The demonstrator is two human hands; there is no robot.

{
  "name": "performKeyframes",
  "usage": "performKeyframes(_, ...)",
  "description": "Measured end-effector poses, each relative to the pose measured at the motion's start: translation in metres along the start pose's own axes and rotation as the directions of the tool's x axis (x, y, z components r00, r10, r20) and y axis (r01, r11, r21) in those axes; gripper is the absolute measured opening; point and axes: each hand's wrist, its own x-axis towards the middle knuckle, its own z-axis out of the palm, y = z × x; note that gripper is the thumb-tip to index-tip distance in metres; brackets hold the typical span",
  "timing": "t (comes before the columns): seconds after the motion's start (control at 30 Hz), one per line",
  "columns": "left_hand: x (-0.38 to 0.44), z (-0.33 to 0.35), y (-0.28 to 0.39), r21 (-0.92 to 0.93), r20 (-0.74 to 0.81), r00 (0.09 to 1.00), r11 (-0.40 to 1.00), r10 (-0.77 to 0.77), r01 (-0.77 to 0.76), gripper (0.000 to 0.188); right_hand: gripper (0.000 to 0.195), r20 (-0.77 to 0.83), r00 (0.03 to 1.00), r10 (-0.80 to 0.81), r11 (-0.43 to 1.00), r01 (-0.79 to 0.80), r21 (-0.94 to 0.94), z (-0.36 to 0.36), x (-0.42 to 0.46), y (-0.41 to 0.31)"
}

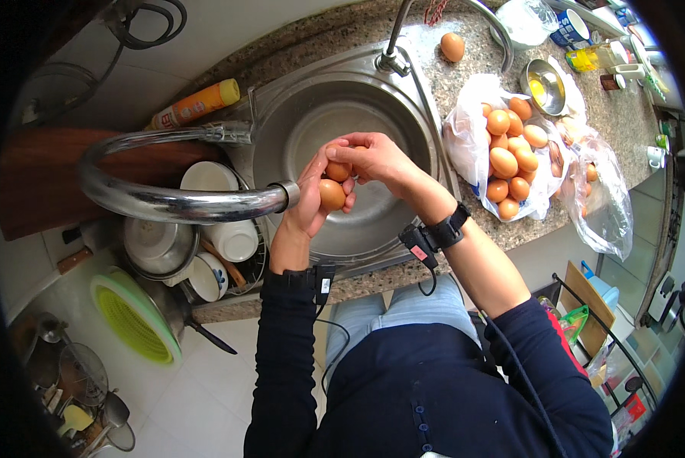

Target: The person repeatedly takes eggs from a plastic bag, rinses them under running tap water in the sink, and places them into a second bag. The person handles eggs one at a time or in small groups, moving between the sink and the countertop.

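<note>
Over the round stainless steel sink [296, 109], my left hand [308, 200] cradles brown eggs; one egg [332, 195] lies low in the palm and another [338, 170] just above it. My right hand [377, 157] meets the left one from the right, its thumb and fingers around the upper eggs, with part of another egg showing between the fingers. A chrome faucet [188, 200] arches in from the left, its mouth beside my left wrist. On the granite counter to the right, a white plastic bag [463, 123] holds several brown eggs [503, 162].
A single egg [452, 47] lies behind the sink's right corner. A steel bowl [543, 87] with cracked egg stands beyond the bag. A clear bag [600, 200] overhangs the counter edge. Dishes [233, 240], an orange bottle [196, 105] and a green colander [136, 320] are at left.
</note>
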Motion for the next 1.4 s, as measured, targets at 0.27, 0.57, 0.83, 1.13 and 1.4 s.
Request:
performKeyframes(0.27,-0.005,0.003,0.003,-0.259,-0.193,0.981,0.962,0.033,-0.083,0.038,0.034,-0.132,0.991,0.020,0.940,0.026,0.339,-0.017,-0.004,0.011)
performKeyframes(0.57,0.012,-0.027,-0.021,-0.576,0.200,0.979,0.813,0.042,0.083,0.029,0.028,-0.164,0.986,0.042,0.924,0.024,0.382,-0.026,-0.018,0.029)
performKeyframes(0.83,0.005,-0.015,-0.018,-0.686,-0.120,0.991,0.715,0.067,-0.132,0.018,0.031,-0.167,0.985,0.044,0.921,0.025,0.388,-0.011,-0.016,0.040)
performKeyframes(1.13,0.010,-0.028,-0.020,-0.718,0.283,0.943,0.690,0.175,0.088,0.029,0.033,-0.212,0.977,0.035,0.918,0.053,0.393,-0.012,-0.027,0.037)
performKeyframes(1.4,-0.006,0.005,-0.016,-0.576,-0.126,0.986,0.801,0.112,-0.165,0.042,0.034,-0.202,0.978,0.046,0.913,0.041,0.405,-0.015,-0.026,0.046)
